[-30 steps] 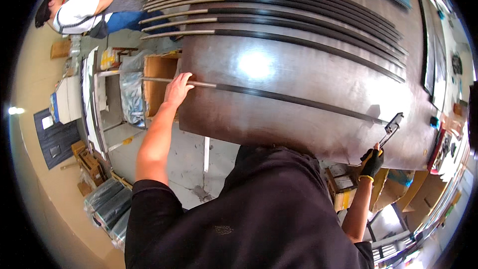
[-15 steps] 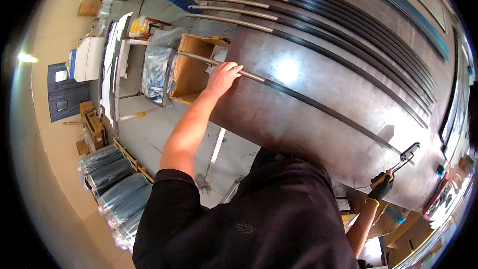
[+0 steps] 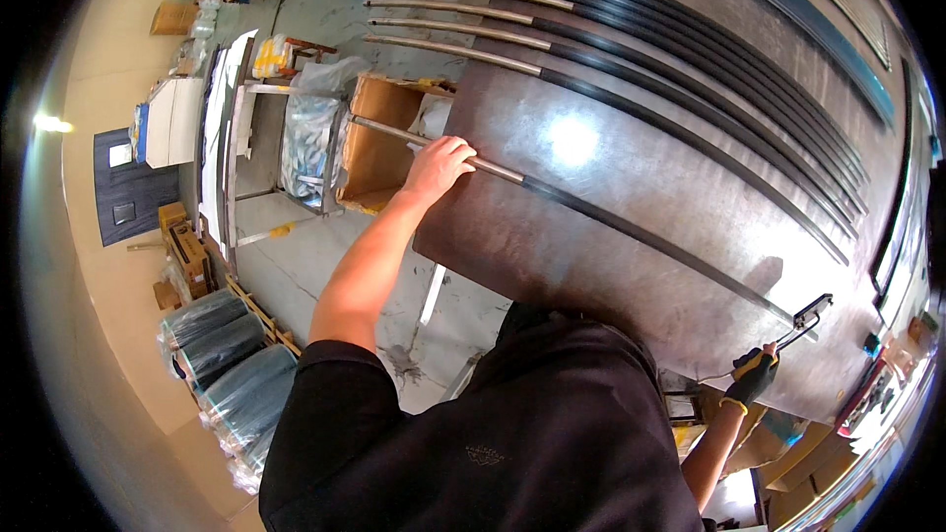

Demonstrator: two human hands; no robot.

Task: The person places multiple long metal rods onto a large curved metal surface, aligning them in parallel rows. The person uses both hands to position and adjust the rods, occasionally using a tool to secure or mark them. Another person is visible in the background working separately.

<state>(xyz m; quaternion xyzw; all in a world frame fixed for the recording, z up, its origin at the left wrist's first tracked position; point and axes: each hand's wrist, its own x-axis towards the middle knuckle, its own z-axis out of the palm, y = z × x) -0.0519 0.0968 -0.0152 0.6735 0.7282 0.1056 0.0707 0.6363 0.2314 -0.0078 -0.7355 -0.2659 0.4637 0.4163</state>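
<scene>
My bare left hand (image 3: 439,173) is closed round the bare metal section of a long rod, near the table's left edge. The rod has a black-covered length (image 3: 641,231) that slants across the metal table (image 3: 591,281) toward the right. My right hand (image 3: 753,377), in a dark glove with a yellow cuff, is closed on the handle of a hand tool with a narrow, frame-like metal head (image 3: 813,309). That head is by the rod's right end; I cannot tell whether they touch. The glove partly hides the handle.
Several similar black rods (image 3: 680,103) lie side by side beyond, their bare ends overhanging the left edge. A long blue strip (image 3: 788,15) lies farther back. An open cardboard box (image 3: 377,163) stands beside the table at left. Wrapped rolls (image 3: 236,374) stand on the floor.
The view has shifted slightly. My left hand keeps its hold on the rod, and my right hand keeps the tool near the rod's right end. A person's blue-clad leg at the top shows less.
</scene>
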